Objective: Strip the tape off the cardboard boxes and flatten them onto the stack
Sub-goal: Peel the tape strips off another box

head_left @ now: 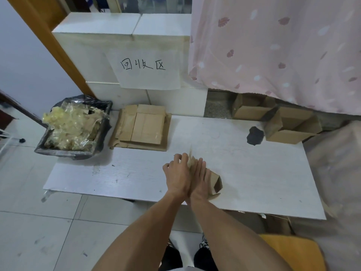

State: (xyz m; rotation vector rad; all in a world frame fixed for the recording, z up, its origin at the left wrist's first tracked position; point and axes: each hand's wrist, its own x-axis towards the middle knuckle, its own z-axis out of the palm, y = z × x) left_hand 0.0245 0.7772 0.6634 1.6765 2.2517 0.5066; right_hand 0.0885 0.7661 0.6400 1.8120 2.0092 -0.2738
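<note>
I had both hands on a small cardboard box (214, 181) that sat at the near edge of the white table (244, 163), right of centre. My left hand (176, 176) lay over its left side with the fingers curled at the far end, pinching what looked like a strip of tape (190, 153) that rose, blurred, above the knuckles. My right hand (199, 178) pressed flat on the box top, fingers straight and close together, clasping nothing.

I judged this to be the peel itself, with flattening not yet begun. To do it well I wanted the right palm to pin the box firmly so it would not lift with the strip, and the left to draw the tape low and back along the seam rather than straight up, so the tape came off whole and did not tear the card's face.

The stack of flattened boxes (144, 128) lay at the far left of the table, well apart from the box, and the bin (48, 148) heaped with stripped tape stood just left of that. More unflattened boxes (289, 126) waited at the far right corner.
</note>
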